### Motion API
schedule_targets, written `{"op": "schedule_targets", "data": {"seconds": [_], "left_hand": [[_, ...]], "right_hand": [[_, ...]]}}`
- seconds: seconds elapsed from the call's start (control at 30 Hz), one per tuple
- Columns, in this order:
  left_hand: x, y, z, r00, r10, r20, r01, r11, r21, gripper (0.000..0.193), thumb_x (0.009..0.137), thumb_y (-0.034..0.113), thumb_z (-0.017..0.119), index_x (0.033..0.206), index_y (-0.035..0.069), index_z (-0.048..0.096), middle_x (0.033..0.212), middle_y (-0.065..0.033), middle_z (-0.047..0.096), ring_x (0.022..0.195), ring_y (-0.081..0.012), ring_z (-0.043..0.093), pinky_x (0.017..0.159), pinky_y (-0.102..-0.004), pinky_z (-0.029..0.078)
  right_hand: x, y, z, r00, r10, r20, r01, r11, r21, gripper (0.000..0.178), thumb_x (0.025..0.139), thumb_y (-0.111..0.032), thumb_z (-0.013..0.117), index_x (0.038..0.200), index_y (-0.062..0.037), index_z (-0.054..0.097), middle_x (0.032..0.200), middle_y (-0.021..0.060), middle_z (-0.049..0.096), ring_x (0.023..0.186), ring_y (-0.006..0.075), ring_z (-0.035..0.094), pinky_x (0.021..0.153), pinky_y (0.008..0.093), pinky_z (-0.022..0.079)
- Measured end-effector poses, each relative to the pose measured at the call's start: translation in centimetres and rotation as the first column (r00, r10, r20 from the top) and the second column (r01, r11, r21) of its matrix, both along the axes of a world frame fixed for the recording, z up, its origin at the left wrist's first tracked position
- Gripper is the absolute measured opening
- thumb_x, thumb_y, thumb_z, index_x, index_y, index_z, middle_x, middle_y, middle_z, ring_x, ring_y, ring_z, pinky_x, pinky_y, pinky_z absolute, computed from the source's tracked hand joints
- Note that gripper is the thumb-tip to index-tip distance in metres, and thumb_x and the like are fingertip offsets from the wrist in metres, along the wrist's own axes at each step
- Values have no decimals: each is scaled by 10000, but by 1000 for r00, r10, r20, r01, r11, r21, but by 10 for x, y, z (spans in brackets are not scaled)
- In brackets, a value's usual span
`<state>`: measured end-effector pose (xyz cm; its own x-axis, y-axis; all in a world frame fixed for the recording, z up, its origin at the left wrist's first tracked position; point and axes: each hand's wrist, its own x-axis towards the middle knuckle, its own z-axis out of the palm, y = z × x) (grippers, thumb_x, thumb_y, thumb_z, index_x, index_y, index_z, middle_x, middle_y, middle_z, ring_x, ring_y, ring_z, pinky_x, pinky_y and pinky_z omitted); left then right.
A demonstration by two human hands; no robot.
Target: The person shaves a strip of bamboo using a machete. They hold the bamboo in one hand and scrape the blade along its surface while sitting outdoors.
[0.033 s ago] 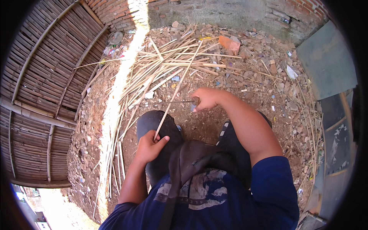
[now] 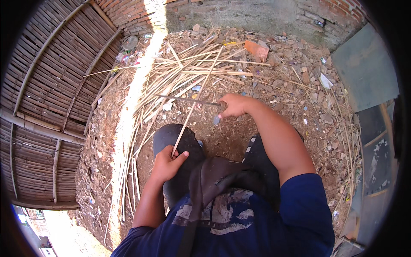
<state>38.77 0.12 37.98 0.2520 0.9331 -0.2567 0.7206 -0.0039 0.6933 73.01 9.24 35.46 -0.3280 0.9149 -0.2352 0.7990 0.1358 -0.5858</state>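
My left hand (image 2: 167, 166), resting by my left knee, is closed round the near end of a long, thin bamboo strip (image 2: 186, 123). The strip slants away from me to the right, and its far end lies over the heap of strips. Further forward, my right hand (image 2: 234, 106) grips the handle of a long-bladed knife (image 2: 182, 99). Its narrow dark blade points left and crosses the strip about midway; whether the edge touches it I cannot tell. Most of the handle is hidden by my fingers.
A loose heap of split bamboo strips (image 2: 188, 68) lies ahead and to the left on rubble-strewn ground. An orange brick piece (image 2: 256, 50) sits behind it, near the brick wall (image 2: 239, 19). A bamboo slat panel (image 2: 51, 73) stands left; grey sheets (image 2: 366, 68) lean right.
My right hand has moved a little forward, away from me, along the strip. The knife's blade tip has swung farther forward. My left hand stays in place.
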Motion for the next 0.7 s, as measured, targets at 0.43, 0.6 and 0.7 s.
{"op": "schedule_targets", "data": {"seconds": [0.43,0.6,0.7], "left_hand": [[5,-4,6,997,-9,-80,13,999,51,419,875,383,789,802,31,573,649,-30,547,615,-118,497,568,-323,430],[7,-3,13,996,-19,-91,27,996,87,431,873,394,783,824,11,593,655,-75,582,619,-172,553,585,-356,459],[3,-3,8,995,-11,-95,17,997,70,442,864,404,782,841,2,602,670,-113,608,622,-231,609,600,-380,485]], "right_hand": [[4,-3,11,999,-11,34,12,999,-33,357,790,-264,772,1090,-80,713,969,178,721,951,363,698,850,469,542],[9,0,12,983,-117,138,97,985,139,296,807,-261,768,1039,-82,725,860,161,709,861,351,700,795,467,546],[-27,-12,35,969,97,229,-130,982,135,335,776,-256,759,1076,-109,729,967,177,719,954,370,694,844,476,547]]}}
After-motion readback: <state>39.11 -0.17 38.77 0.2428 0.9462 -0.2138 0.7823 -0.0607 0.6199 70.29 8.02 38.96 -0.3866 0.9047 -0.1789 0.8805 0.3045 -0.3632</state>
